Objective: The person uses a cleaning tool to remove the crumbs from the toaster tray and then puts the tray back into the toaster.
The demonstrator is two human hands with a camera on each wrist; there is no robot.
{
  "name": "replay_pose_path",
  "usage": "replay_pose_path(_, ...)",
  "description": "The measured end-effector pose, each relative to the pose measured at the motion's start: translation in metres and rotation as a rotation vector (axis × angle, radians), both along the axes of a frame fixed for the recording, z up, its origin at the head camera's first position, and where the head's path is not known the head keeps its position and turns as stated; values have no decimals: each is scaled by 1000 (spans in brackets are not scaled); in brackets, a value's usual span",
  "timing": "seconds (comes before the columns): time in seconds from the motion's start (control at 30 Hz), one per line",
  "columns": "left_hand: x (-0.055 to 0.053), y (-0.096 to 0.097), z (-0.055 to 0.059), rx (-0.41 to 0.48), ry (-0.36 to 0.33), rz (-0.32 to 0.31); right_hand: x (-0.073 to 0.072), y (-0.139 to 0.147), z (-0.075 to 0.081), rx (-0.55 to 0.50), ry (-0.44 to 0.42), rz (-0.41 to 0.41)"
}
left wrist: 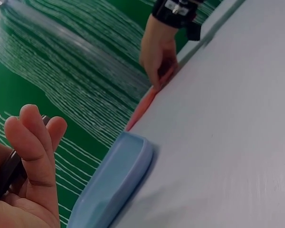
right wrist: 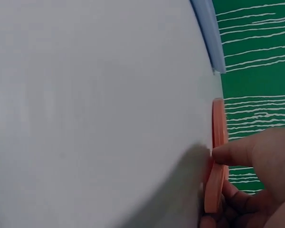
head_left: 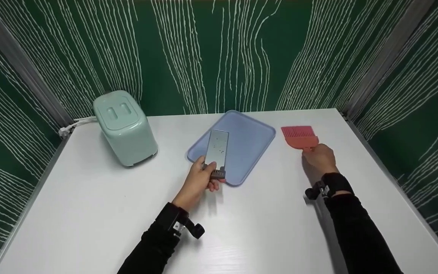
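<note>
In the head view my left hand (head_left: pixel 195 184) grips the dark end of a flat metal crumb tray (head_left: pixel 217 146), thumb on top. Dark specks lie on its pale surface, and it hangs over the left part of a blue tray (head_left: pixel 255 133). To the right, my right hand (head_left: pixel 321 158) holds an orange-red brush (head_left: pixel 300 142) by its handle, bristles pointing away from me. The right wrist view shows that brush (right wrist: pixel 219 121) edge-on between thumb and fingers. Only a dark edge of the crumb tray shows behind the left fingers (left wrist: pixel 35 161) in the left wrist view.
A mint-green toaster (head_left: pixel 129 133) with a lid on top stands at the back left of the white table (head_left: pixel 249 228). Its white cord (head_left: pixel 84 120) runs to the left edge. Green walls with white streaks enclose the back and sides.
</note>
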State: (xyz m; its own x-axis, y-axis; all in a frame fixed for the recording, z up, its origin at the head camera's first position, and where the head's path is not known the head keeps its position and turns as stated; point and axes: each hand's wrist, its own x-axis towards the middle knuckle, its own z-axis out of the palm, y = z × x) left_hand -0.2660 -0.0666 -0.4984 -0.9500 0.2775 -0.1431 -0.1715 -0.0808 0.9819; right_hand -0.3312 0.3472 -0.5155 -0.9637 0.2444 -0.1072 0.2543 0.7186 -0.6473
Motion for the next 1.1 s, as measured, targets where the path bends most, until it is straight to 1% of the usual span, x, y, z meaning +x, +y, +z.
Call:
replay_pose_path(0.1,0,-2,2,1,-6,1,1,4,6,-71,-49,25)
replay_pose_path(0.27,0,-4,3,31,-31,0,-1,10,12,-177,-188,42)
replay_pose_path(0.33,0,-4,3,38,-42,-10,-1,11,13,-246,-231,58)
replay_pose_path(0.47,1,-5,4,44,-53,-26,4,9,17,-357,-265,77)
replay_pose_path(0.5,1,-5,4,45,-52,-30,6,8,18,-382,-270,86)
replay_pose_path(0.67,2,-7,4,59,-56,-56,11,4,23,-439,-262,115)
replay_pose_path(0.8,1,-9,4,98,-84,-89,11,2,22,-470,-250,130)
replay_pose_path(0.97,0,-11,2,147,-113,-112,9,-1,19,-434,-221,142)
replay_pose_path(1.1,-1,-11,1,172,-125,-117,11,-3,18,-356,-172,105)
